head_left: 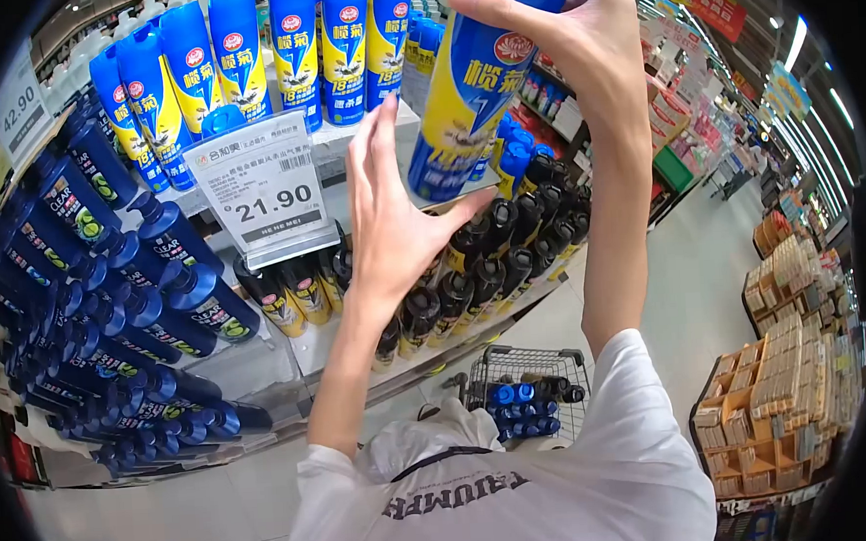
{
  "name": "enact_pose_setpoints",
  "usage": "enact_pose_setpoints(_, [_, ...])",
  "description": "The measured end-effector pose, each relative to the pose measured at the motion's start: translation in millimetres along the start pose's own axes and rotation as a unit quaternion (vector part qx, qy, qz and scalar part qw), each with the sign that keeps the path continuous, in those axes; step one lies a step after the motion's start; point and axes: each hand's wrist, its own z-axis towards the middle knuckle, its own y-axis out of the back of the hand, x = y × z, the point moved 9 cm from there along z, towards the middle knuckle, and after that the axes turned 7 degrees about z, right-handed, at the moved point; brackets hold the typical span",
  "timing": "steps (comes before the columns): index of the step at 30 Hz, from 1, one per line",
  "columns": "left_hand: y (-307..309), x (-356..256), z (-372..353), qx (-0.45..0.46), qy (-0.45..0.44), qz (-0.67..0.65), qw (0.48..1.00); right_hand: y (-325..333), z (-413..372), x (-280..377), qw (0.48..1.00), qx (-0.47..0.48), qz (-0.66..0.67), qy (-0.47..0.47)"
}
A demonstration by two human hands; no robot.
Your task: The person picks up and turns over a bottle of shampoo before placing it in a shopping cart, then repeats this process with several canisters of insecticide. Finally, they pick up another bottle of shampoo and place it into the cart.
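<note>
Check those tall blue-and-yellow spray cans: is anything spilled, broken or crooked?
Nothing looks spilled or broken. One blue-and-yellow spray can is tilted, but the right hand holds it. The matching cans on the left lean too, probably just lens bending.

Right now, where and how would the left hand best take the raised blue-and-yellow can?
Probably around the lower body of the can, from the left: the cylinder tilts with its base toward that side, the right hand holds it higher up, and the left hand is spread open near the base.
</note>
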Motion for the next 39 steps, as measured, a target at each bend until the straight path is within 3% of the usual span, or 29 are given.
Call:
enact_pose_setpoints(2, [-15,21,-20,0.104,0.085,-0.143,0.981,-9,-17,25,0.986,0.034,0.097,-0.13])
enact_pose_setpoints(3, [-23,29,-35,0.156,0.125,-0.212,0.957,-14,-28,25,0.98,0.037,0.127,-0.15])
enact_pose_setpoints(4, [-10,24,-48,0.122,0.077,-0.209,0.967,-19,-39,21,0.972,0.037,0.161,-0.168])
enact_pose_setpoints(6, [7,19,-80,0.124,0.11,-0.276,0.947,-25,-62,26,0.956,0.029,0.218,-0.195])
enact_pose_setpoints(9, [17,18,-140,0.182,0.212,-0.403,0.871,-45,-109,44,0.931,0.025,0.297,-0.208])
enact_pose_setpoints(11, [28,9,-172,0.202,0.25,-0.497,0.806,-57,-135,14,0.945,0.045,0.303,-0.111])
enact_pose_setpoints(12, [32,5,-190,0.232,0.262,-0.509,0.787,-74,-157,13,0.887,0.075,0.39,-0.234])
enact_pose_setpoints(13, [38,5,-208,0.251,0.284,-0.522,0.764,-84,-179,8,0.849,0.09,0.437,-0.284])
enact_pose_setpoints(15, [47,6,-241,0.287,0.324,-0.547,0.717,-107,-227,-12,0.796,0.09,0.516,-0.303])
enact_pose_setpoints(16, [53,9,-256,0.299,0.343,-0.527,0.718,-118,-243,-4,0.753,0.07,0.587,-0.29])
enact_pose_setpoints(19, [59,11,-296,0.31,0.419,-0.562,0.643,-134,-300,-19,0.686,-0.012,0.632,-0.359])
enact_pose_setpoints(23, [65,-4,-329,0.289,0.511,-0.618,0.524,-150,-358,-31,0.543,-0.065,0.737,-0.397])
enact_pose_setpoints(24, [63,-10,-336,0.294,0.517,-0.647,0.478,-152,-373,-27,0.468,-0.066,0.79,-0.391])
enact_pose_setpoints(25, [62,-13,-338,0.301,0.523,-0.644,0.47,-152,-378,-28,0.426,-0.077,0.825,-0.365])
enact_pose_setpoints(28, [57,-21,-346,0.338,0.522,-0.644,0.445,-141,-388,-36,0.441,-0.095,0.814,-0.367])
enact_pose_setpoints(30, [54,-25,-350,0.374,0.507,-0.613,0.476,-133,-386,-34,0.426,-0.109,0.831,-0.34])
enact_pose_setpoints(32, [53,-33,-349,0.396,0.493,-0.596,0.495,-120,-391,-37,0.455,-0.129,0.81,-0.346])
enact_pose_setpoints(35, [46,-40,-355,0.446,0.5,-0.577,0.467,-98,-390,-33,0.485,-0.159,0.787,-0.346])
enact_pose_setpoints(36, [43,-44,-353,0.422,0.531,-0.594,0.433,-88,-387,-32,0.538,-0.158,0.75,-0.351])
enact_pose_setpoints(39, [38,-35,-350,0.387,0.458,-0.54,0.591,-52,-377,-29,0.705,-0.163,0.555,-0.41])
